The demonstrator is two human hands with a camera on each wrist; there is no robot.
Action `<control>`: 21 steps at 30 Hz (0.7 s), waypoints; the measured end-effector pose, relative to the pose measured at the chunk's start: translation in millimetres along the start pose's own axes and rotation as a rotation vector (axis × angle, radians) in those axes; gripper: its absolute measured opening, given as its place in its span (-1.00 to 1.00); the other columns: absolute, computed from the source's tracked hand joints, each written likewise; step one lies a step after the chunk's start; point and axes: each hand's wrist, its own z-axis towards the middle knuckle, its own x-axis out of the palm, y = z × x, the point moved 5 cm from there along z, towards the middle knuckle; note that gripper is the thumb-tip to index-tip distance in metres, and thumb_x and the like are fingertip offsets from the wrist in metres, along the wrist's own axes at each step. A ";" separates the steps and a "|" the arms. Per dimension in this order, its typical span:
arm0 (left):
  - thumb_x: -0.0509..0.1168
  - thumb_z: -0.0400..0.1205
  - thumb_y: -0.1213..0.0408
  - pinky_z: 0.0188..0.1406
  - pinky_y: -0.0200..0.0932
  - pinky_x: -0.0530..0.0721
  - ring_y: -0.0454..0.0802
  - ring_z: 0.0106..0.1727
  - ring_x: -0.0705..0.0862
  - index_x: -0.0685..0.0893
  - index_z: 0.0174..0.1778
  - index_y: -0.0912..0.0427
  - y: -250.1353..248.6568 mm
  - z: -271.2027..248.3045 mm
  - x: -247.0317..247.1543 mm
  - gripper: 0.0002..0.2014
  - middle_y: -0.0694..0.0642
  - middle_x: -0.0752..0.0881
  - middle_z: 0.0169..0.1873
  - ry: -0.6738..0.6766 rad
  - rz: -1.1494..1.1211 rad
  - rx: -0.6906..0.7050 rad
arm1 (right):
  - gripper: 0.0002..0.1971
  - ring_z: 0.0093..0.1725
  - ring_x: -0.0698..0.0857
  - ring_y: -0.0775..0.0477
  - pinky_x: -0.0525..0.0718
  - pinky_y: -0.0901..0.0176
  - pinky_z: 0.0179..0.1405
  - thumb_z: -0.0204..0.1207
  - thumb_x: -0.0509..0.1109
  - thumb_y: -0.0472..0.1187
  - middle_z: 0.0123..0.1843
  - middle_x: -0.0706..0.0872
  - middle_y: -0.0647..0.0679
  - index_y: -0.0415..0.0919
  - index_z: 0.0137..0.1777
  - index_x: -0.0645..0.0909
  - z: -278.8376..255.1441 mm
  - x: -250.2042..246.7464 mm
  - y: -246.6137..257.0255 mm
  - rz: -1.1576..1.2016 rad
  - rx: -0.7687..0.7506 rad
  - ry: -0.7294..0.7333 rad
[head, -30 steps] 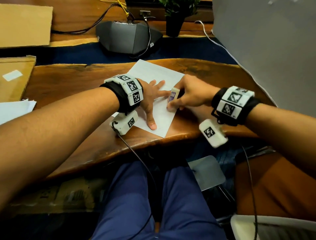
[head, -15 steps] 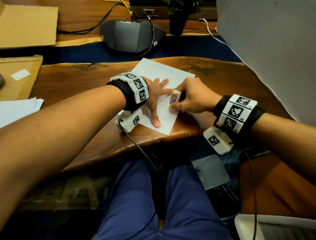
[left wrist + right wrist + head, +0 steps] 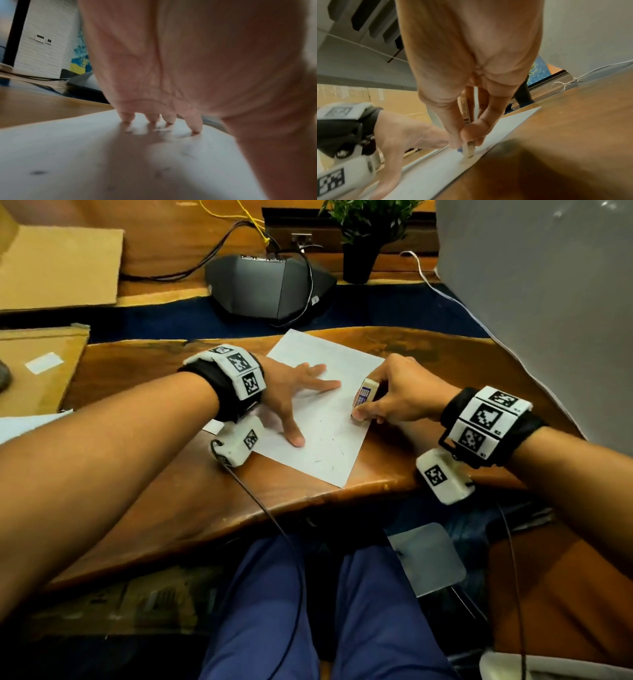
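A white sheet of paper [image 3: 329,361] lies on the wooden desk [image 3: 144,378], with a few small dark flecks near its front corner. My left hand [image 3: 294,395] presses flat on the sheet, fingers spread; the left wrist view shows its fingertips [image 3: 195,129] touching the paper [image 3: 68,155]. My right hand [image 3: 394,395] pinches a small white eraser [image 3: 364,395] with a blue printed sleeve, standing on end at the sheet's right edge. In the right wrist view the eraser [image 3: 468,150] touches the paper [image 3: 436,169] below my thumb and fingers.
A dark grey device [image 3: 270,289] with cables sits behind the desk, beside a potted plant [image 3: 363,237]. Cardboard pieces [image 3: 58,265] and loose paper [image 3: 20,422] lie at the left. A grey panel [image 3: 548,285] stands at the right. My blue-trousered legs [image 3: 267,611] are under the desk's front edge.
The right hand and eraser have shifted slightly toward the sheet's right edge. The left hand stays flat on the paper. The head view has tilted a little.
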 end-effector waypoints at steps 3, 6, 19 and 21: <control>0.59 0.24 -0.23 0.65 0.32 -0.22 -0.07 0.68 -0.38 -0.28 0.61 -0.49 12.8 -0.9 1.7 0.27 -0.23 -0.40 0.66 0.000 -0.006 -0.034 | -0.74 -0.26 0.82 0.03 0.72 0.34 -0.35 0.39 0.66 -0.11 -0.13 0.85 -0.07 -0.23 0.00 0.80 8.5 -4.9 2.2 0.022 0.014 -0.040; 0.57 0.22 -0.29 0.64 0.36 -0.25 -0.06 0.67 -0.43 -0.33 0.59 -0.50 13.4 3.9 2.4 0.29 -0.22 -0.44 0.64 0.018 0.019 -0.019 | -0.76 -0.23 0.80 0.06 0.78 0.24 -0.30 0.38 0.67 -0.09 -0.15 0.85 -0.05 -0.22 -0.05 0.82 4.0 9.0 17.0 0.037 -0.038 -0.038; 0.49 0.14 -0.40 0.62 0.45 -0.14 0.00 0.68 -0.39 -0.37 0.59 -0.45 11.2 5.0 0.7 0.32 -0.17 -0.43 0.66 0.015 0.057 -0.067 | -0.72 -0.23 0.76 0.08 0.67 0.32 -0.32 0.39 0.66 -0.07 -0.08 0.84 -0.07 -0.19 0.04 0.82 4.2 7.9 26.7 -0.126 -0.132 -0.084; 0.47 0.14 -0.44 0.61 0.47 -0.13 0.02 0.69 -0.37 -0.38 0.59 -0.44 10.2 5.1 0.0 0.32 -0.15 -0.42 0.66 0.007 0.078 -0.085 | -0.70 -0.28 0.75 0.11 0.65 0.36 -0.35 0.41 0.64 -0.06 -0.09 0.83 -0.07 -0.21 0.06 0.81 2.8 -0.9 26.8 -0.089 -0.130 -0.160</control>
